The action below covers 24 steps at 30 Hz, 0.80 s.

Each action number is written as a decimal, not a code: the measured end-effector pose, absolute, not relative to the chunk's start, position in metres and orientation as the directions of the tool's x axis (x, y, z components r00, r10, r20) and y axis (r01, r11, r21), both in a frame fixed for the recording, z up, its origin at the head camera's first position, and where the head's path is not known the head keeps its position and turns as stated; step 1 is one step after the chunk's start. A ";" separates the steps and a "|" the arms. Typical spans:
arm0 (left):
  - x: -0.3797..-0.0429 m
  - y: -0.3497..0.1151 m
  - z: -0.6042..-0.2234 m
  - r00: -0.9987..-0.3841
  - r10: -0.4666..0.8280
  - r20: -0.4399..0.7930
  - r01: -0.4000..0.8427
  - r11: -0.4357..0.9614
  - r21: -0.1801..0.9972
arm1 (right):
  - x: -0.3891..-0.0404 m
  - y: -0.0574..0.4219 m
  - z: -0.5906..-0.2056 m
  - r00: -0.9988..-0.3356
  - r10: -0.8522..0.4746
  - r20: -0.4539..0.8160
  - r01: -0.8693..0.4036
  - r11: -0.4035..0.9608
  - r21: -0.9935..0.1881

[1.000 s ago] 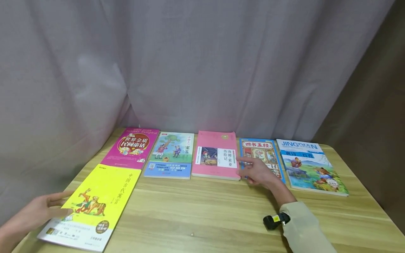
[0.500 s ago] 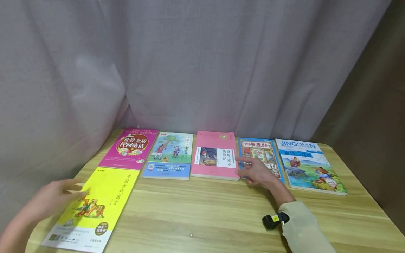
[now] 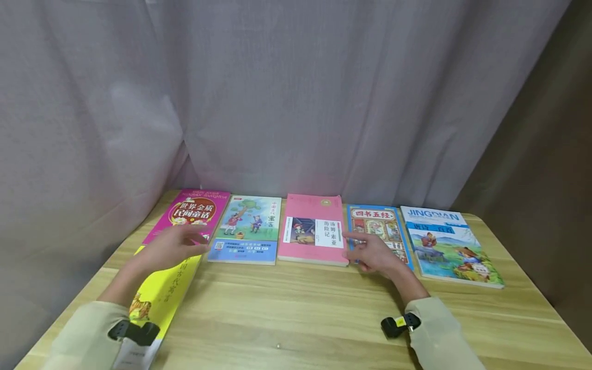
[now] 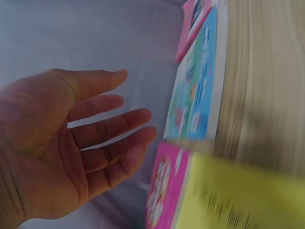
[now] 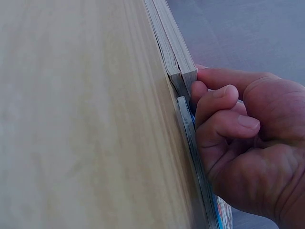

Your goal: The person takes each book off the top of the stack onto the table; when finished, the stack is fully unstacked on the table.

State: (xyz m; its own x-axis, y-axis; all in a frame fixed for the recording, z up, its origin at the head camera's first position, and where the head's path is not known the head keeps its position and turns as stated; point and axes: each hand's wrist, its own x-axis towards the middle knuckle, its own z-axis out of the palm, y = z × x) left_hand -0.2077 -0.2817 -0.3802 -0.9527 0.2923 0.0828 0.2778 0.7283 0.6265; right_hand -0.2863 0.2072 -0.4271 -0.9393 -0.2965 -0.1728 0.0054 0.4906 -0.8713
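In the head view my left hand [image 3: 168, 245] hovers over the yellow book [image 3: 173, 288] and the near end of the magenta book [image 3: 194, 210], covering part of both. The left wrist view shows its palm bare, fingers loosely spread with nothing between them. My right hand [image 3: 374, 253] touches the right side of the pink book [image 3: 310, 228] with thumb and index finger. In the right wrist view, fingertips [image 5: 198, 86] meet the corner of the thick page edges [image 5: 178, 52], while the other fingers bend inward. That hand partly covers the blue-bordered book [image 3: 375, 226].
A green-and-blue book [image 3: 250, 226] lies left of the pink one. At the right end is a white-and-blue book [image 3: 450, 249]. All lie on a wooden table [image 3: 277, 313], with a grey curtain [image 3: 296, 97] behind it. Each wrist carries a black camera [image 3: 401, 325].
My left hand has left the yellow book's left edge and moved up and right over the cover. The right hand has stayed at the pink book's side.
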 end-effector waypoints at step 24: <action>-0.282 -0.152 -0.423 -0.958 0.270 0.094 0.248 0.622 0.743 | -0.286 0.211 -0.430 -0.934 -0.326 -0.143 -0.023 0.458 -0.889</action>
